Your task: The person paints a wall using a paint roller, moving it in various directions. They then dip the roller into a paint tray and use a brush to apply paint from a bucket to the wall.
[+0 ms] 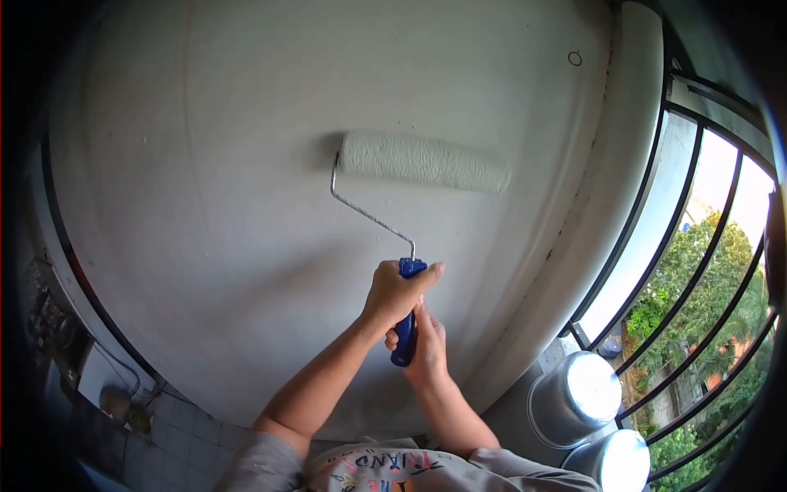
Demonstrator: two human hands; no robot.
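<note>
A paint roller [422, 161] with a pale, textured sleeve lies across the off-white wall [262, 98], tilted slightly down to the right. Its bent metal frame [373, 217] runs down to a blue handle [402, 351]. My left hand [395, 293] is closed around the upper part of that handle, thumb pointing up to the right. Lower down, my right hand [428, 343] wraps the same handle, its fingers partly hidden behind it. A dark shadow falls on the wall at the sleeve's left end.
Dark metal railing bars [676, 275] line the right side, with green trees [697, 262] beyond. Two shiny metal pots [551, 407] stand at the lower right. Grey floor tiles [182, 439] and cluttered items [53, 320] show at the lower left.
</note>
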